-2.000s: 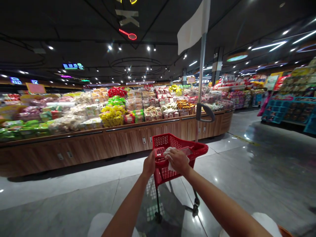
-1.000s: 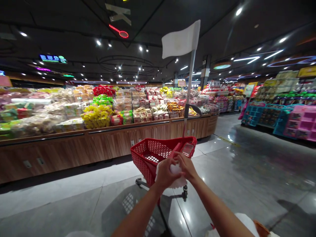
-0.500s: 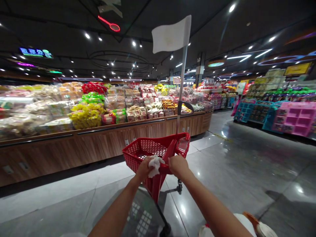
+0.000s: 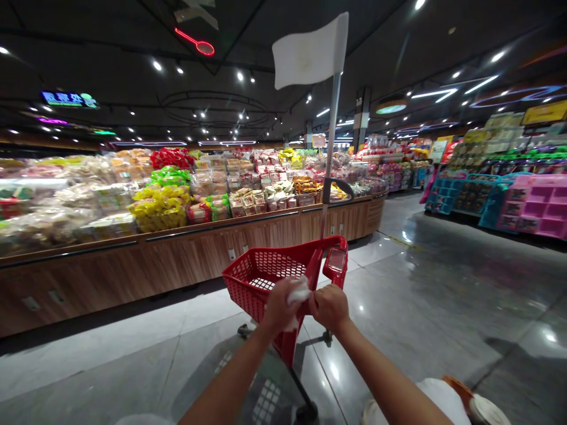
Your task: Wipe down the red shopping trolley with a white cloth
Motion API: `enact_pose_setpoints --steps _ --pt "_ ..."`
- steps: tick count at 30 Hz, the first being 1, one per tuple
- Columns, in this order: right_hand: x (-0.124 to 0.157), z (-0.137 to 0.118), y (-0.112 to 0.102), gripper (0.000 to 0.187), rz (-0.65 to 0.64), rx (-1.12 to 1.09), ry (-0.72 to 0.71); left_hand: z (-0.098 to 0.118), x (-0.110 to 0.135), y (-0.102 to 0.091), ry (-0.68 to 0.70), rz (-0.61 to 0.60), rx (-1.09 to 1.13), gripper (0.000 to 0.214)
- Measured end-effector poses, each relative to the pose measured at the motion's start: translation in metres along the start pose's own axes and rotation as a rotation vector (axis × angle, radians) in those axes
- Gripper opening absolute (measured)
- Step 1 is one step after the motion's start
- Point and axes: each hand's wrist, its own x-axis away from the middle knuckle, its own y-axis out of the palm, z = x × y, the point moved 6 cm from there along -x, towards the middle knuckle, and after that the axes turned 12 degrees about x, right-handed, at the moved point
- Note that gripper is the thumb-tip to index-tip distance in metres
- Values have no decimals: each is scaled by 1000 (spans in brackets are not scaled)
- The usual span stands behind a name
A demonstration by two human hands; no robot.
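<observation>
White tissue (image 4: pixel 299 292) crumpled in the left hand (image 4: pixel 280 307), over a red plastic shopping cart (image 4: pixel 266 260).
Hands have drawn closer since a moment ago: left clenched around the tissue, a corner poking out above the fingers. Right hand (image 4: pixel 329 307) closed just beside it, at the cart's edge; can't tell if it grips tissue too. Glossy tile floor (image 4: pixel 398 307) below, wood-fronted snack display (image 4: pixel 177 248) ahead.
</observation>
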Motion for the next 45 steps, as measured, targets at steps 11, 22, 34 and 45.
enact_pose_setpoints --steps 11,22,34,45 --pt "12 27 -7 38 -1 -97 -126 0 -1 46 130 -197 -84 35" --pt "16 70 -1 44 67 -145 -56 -62 16 23 -57 -193 -153 33" --pt "6 92 15 45 25 -141 -84 -4 -3 77 141 -100 -183 29" --pt "-14 48 22 20 -275 138 42 -38 -1 53 51 -118 -188 27"
